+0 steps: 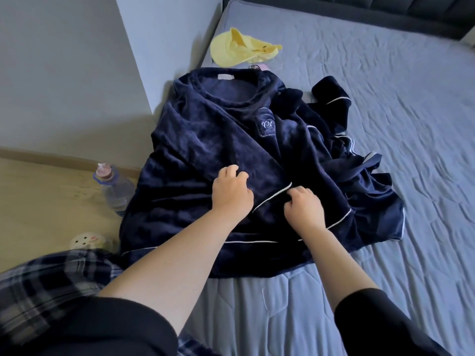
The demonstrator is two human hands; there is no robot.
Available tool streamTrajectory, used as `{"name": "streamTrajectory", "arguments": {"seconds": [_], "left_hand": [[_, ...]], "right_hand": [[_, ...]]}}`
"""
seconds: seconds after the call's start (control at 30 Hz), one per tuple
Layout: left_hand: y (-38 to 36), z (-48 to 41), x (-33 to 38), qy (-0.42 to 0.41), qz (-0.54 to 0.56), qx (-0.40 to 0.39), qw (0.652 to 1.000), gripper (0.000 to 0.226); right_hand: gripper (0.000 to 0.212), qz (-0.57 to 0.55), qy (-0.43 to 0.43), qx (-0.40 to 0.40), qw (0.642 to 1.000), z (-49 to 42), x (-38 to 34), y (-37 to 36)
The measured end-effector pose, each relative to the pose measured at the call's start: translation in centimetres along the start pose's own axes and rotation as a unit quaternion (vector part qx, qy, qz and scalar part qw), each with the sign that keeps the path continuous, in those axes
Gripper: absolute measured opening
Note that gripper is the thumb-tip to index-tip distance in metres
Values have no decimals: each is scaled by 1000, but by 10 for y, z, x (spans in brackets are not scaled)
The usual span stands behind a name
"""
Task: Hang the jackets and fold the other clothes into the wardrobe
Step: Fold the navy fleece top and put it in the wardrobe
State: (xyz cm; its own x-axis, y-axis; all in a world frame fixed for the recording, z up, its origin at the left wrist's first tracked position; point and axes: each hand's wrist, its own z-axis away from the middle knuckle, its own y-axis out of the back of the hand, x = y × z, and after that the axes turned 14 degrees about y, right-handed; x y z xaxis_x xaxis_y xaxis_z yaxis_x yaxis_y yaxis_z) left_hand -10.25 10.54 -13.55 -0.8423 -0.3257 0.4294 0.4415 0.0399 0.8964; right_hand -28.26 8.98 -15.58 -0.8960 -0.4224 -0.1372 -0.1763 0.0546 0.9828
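A navy velvet pyjama top (205, 140) with white piping and an embroidered chest pocket lies spread on the blue bed (385, 98), its collar away from me. More navy fabric is bunched at its right side. My left hand (231, 194) rests on the middle of the top with its fingers loosely curled. My right hand (304, 206) pinches the piped front edge just right of the left hand. No wardrobe is in view.
A yellow cap (241, 51) lies on the bed beyond the collar, with a small pink item beside it. A plastic water bottle (114, 187) and a pale slipper (87, 241) sit on the wooden floor at the left. A grey wall corner stands at the far left.
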Motion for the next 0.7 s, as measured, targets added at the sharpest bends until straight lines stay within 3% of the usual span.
{"name": "streamTrajectory", "arguments": {"seconds": [0.03,0.1,0.27,0.37,0.43,0.53,0.7], "left_hand": [[-3,-4,5,-19,-43,-18,999,43],[-10,-15,15,-21,-97,-49,994,55],[-28,-48,37,29,-74,-116,990,82],[-38,-68,43,97,-38,-220,970,98],[-46,-76,43,108,-61,-245,962,104],[-54,-85,43,106,-123,-270,949,108],[-56,-97,50,91,-201,-293,930,106]], "right_hand": [[24,-5,-32,-64,997,-8,1,0],[18,-32,-75,-86,993,-26,5,4],[23,-148,-112,103,977,-72,21,29],[25,-196,-118,157,961,-98,36,34],[24,-203,-101,197,954,-115,47,33],[21,-191,-102,225,950,-146,70,25],[39,-240,-252,228,909,-195,125,11]]}}
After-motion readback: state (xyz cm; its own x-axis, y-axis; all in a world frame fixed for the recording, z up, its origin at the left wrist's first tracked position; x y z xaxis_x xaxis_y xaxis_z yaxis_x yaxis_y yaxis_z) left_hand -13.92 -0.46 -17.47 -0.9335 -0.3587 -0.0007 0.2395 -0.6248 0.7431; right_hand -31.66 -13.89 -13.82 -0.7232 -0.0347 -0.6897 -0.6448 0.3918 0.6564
